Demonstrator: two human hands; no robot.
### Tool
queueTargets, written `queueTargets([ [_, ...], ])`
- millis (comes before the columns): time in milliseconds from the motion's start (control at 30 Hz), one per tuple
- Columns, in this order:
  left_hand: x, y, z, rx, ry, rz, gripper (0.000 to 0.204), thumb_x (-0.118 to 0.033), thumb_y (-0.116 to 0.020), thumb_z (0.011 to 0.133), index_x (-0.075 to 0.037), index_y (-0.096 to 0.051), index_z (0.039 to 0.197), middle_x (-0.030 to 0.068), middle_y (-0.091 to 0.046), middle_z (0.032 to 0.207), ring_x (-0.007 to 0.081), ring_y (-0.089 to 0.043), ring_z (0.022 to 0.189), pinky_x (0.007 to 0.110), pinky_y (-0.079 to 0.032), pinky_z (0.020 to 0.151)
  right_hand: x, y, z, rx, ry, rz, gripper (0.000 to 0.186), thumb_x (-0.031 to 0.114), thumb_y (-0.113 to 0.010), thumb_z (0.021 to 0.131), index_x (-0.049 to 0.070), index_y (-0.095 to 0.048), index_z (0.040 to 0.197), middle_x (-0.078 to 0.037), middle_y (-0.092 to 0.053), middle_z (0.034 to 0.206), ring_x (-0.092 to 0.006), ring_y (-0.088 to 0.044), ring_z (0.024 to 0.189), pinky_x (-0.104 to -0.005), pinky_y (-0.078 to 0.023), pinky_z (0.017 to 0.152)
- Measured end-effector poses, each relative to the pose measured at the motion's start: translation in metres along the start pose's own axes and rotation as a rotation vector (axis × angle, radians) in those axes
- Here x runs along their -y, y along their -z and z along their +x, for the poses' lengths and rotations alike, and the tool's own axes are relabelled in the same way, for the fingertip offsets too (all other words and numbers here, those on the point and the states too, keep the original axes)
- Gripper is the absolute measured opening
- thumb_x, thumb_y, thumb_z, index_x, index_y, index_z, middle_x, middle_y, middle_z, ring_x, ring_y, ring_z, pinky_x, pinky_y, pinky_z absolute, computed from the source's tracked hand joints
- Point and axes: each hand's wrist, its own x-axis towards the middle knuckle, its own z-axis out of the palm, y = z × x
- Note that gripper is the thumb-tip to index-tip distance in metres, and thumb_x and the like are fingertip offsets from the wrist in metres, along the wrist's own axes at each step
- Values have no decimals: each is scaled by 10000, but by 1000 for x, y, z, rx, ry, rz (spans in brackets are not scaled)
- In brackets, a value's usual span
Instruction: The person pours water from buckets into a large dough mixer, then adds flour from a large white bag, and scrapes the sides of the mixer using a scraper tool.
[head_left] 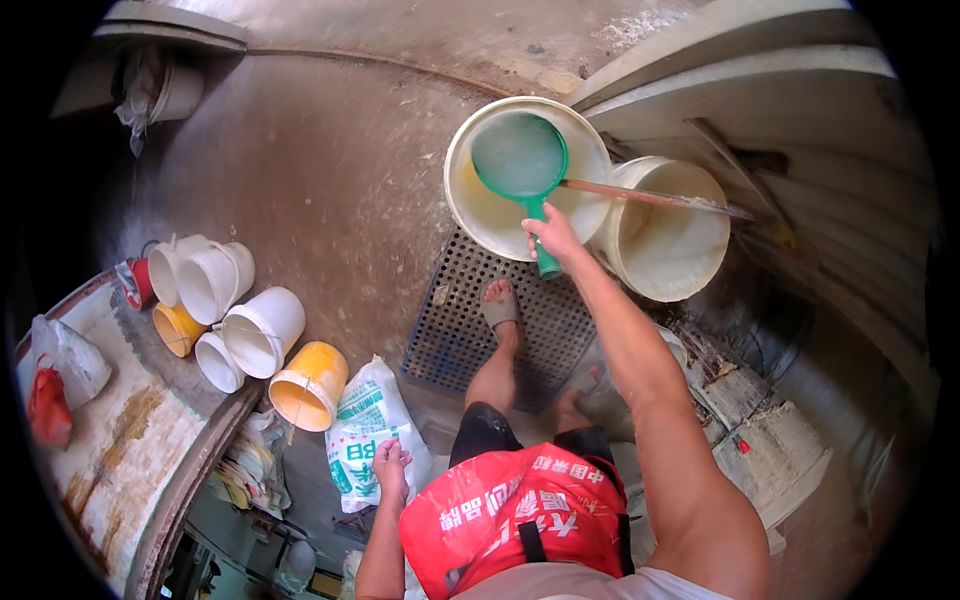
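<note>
My right hand is closed round the handle of a green sieve, whose round pale grey face is over a large white tub. Pale yellowish liquid seems to be in the tub. Beside it on the right stands a big white bucket. A wooden stick lies across that bucket, its left end at the sieve's rim. Low on the left, my left hand hangs loosely with its fingers slightly curled, nothing visible in it. A white printed sack is just beyond it.
A perforated dark mat lies under my feet. Several white and yellow buckets cluster on the left by a curved ledge. Curved pale panels rise at the right. A worn block is near my right arm.
</note>
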Motion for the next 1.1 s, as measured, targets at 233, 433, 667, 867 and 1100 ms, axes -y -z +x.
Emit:
queueTargets([
  [233,-2,1,-10,-2,-43,62,200,-130,-545,918,-25,-586,1083,42,-560,902,144,-568,749,288,-526,635,2,7,-46,62,127,60,494,51,-550,866,36,-362,1323,-46,-506,694,-124,-515,495,-270,-445,397],
  [433,-11,-1,-32,10,-116,122,211,-120,-550,920,0,-577,1091,61,-581,921,137,-568,747,268,-516,627,6,18,-128,65,196,150,530,51,-552,862,43,-353,1353,-38,-503,702,-109,-509,481,-263,-439,400],
  [667,-11,4,-54,32,-224,186,216,-129,-559,915,-14,-577,1097,64,-584,917,136,-567,720,263,-517,586,32,51,-325,81,261,245,603,27,-540,865,54,-289,1413,-33,-504,732,-101,-508,517,-263,-447,414],
  [867,-35,-13,-112,145,-392,185,205,-131,-553,915,-32,-575,1093,42,-565,854,126,-541,668,249,-473,543,31,120,-559,5,343,372,663,39,-548,878,61,-228,1458,-45,-509,734,-114,-511,530,-272,-447,426],
  [1100,-37,-20,-184,269,-439,216,210,-132,-529,909,-75,-564,1109,3,-482,779,111,-470,595,255,-418,513,1,150,-866,-316,484,412,482,65,-571,869,29,-377,1309,-39,-507,744,-107,-511,501,-267,-439,394],
])
